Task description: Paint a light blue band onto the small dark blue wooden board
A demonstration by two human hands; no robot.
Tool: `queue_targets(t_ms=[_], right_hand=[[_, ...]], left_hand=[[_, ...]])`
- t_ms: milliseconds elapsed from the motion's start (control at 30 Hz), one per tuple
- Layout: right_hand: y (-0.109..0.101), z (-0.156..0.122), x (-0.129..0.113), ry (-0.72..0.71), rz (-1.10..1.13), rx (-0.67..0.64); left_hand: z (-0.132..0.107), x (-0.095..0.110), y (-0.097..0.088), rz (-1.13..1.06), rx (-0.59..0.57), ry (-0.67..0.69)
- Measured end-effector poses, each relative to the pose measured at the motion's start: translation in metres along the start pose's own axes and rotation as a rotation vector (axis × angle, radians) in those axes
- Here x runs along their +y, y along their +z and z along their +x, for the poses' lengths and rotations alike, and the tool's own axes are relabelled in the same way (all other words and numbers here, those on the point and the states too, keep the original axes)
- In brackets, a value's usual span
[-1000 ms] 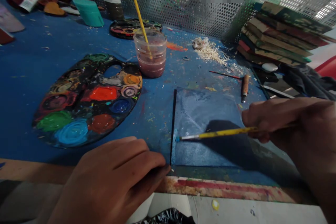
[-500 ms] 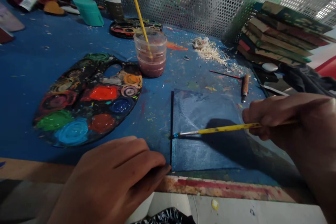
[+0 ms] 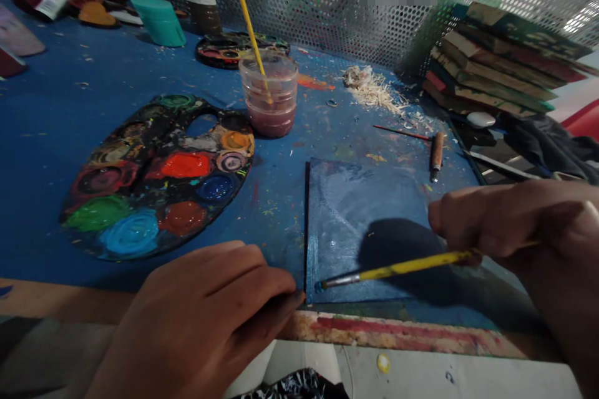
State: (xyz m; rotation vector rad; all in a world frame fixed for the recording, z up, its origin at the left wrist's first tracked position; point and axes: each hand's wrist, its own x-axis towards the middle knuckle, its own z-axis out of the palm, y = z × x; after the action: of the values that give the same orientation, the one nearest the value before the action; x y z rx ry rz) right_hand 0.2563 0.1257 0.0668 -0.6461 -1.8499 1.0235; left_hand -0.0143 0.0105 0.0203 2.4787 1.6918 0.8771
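- Dial centred on the blue panel (image 3: 341,193), twelve at the top of the view: the panel lies flat near the front edge of the blue worktop (image 3: 42,106).
- Right hand (image 3: 500,224), at three o'clock: pinching the yellow paintbrush (image 3: 412,266) by its handle, which slants down towards eight o'clock.
- The brush's blue-tinged bristles are at the panel's lower left part, near the edge; whether they touch the surface is hard to tell.
- Left hand (image 3: 210,305), at eight o'clock: fingers pressed together and bent, fingertips at the panel's lower left corner; its underside is hidden, so I cannot tell whether it grips anything.
- Paint palette (image 3: 140,184), between nine and ten: wells of green, light blue, brown, dark blue, red and orange.
- Clear cup (image 3: 271,118), near eleven: murky pinkish liquid, with a yellow stick (image 3: 246,9) leaning in it; a second palette (image 3: 224,56) lies behind.
- Pale shavings (image 3: 372,90), at twelve.
- Wooden-handled tool (image 3: 437,153), between one and two, beside a thin red stick (image 3: 407,133).
- Stacked boards (image 3: 496,62), beyond that tool.
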Motion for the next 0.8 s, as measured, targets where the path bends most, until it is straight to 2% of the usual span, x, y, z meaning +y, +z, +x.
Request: queue_targets(t_ms=[200, 267, 367, 433, 600, 667, 800], right_hand=[[-0.0019, 0.0041, 0.0013, 0.01, -0.044, 0.056], [-0.0043, 0.0027, 0.0019, -0.014, -0.034, 0.02], [-0.007, -0.0018, 0.0019, -0.04, -0.036, -0.103], [-0.0065, -0.0036, 0.0013, -0.037, -0.044, -0.126], [-0.0009, -0.0013, 0.0006, 0.005, -0.044, 0.029], [-0.002, -0.001, 0.0018, -0.001, -0.038, 0.049], [-0.0085, -0.0034, 0.0054, -0.065, 0.005, -0.155]], left_hand=[[0.0026, 0.0022, -0.0013, -0.001, 0.009, 0.004], [0.0027, 0.0024, -0.0004, -0.004, 0.011, 0.002], [0.0012, 0.0025, 0.0023, 0.001, 0.045, -0.019], [-0.0007, 0.0023, 0.0041, -0.003, 0.064, -0.033], [-0.002, 0.0017, 0.0029, -0.013, 0.041, -0.023], [-0.0009, 0.0015, 0.001, -0.005, 0.021, -0.012], [-0.0017, -0.0003, 0.0011, 0.018, 0.024, -0.01]])
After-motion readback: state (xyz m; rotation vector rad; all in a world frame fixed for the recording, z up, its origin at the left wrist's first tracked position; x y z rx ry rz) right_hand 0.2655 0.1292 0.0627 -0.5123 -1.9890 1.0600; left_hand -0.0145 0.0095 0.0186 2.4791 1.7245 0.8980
